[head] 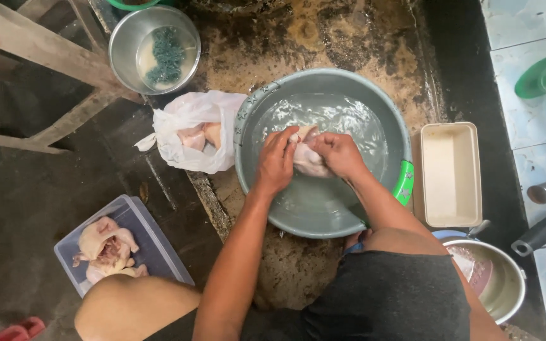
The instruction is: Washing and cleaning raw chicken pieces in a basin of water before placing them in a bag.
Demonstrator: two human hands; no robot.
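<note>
Both the left hand [277, 159] and right hand [338, 153] curl their fingers around a pale raw chicken piece [308, 158] over the round grey plastic basin of water [323, 208]. Left of the basin lies a white plastic bag of chicken [188, 129]; right of it, an empty cream rectangular tub [450, 173].

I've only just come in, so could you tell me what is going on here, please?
A person squats on the floor with both hands in a grey basin of water. The left hand and right hand grip a piece of raw chicken between them. More raw chicken sits in a white plastic bag beside the basin, and a whole bird lies on a clear lid at the left.
</note>
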